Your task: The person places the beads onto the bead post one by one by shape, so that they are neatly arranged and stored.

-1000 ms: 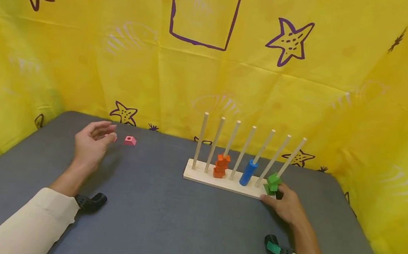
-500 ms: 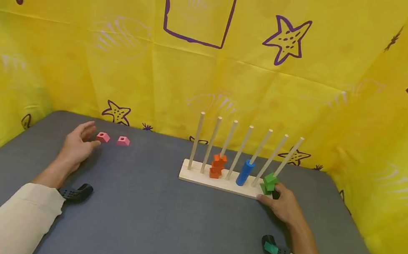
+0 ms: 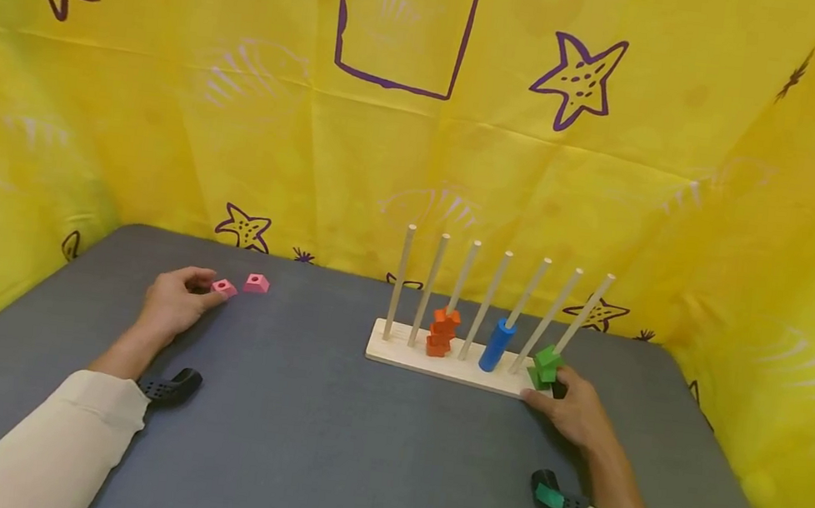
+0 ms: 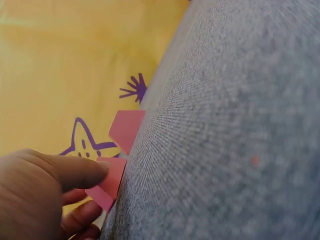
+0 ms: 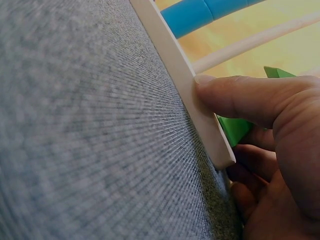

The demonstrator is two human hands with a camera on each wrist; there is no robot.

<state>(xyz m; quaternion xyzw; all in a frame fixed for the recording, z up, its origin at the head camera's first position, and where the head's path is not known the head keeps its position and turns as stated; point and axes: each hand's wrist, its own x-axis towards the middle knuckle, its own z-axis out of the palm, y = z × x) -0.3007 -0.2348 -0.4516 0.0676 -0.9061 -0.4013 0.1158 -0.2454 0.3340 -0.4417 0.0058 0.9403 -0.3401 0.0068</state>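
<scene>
At the left of the table, my left hand (image 3: 173, 304) pinches a pink block (image 3: 224, 288) with a hole in its top. In the left wrist view the thumb presses that block's near face, and the other fingers curl behind it. A second pink block (image 3: 256, 283) lies just beyond, to the right. My right hand (image 3: 574, 407) grips the right end of a wooden peg rack (image 3: 396, 355), thumb on the base's front edge. Stacked green blocks (image 3: 545, 368) sit on the rightmost peg, partly hidden by this hand in the right wrist view.
Orange blocks (image 3: 442, 333) are stacked on the rack's third peg and blue cylinders (image 3: 497, 346) on the fifth. The other pegs are bare. A yellow patterned curtain (image 3: 390, 143) stands behind and beside the grey table (image 3: 325, 446).
My left hand draws back to the left from the pink blocks, then returns to the nearer one and takes hold of it. The right hand stays on the rack's end.
</scene>
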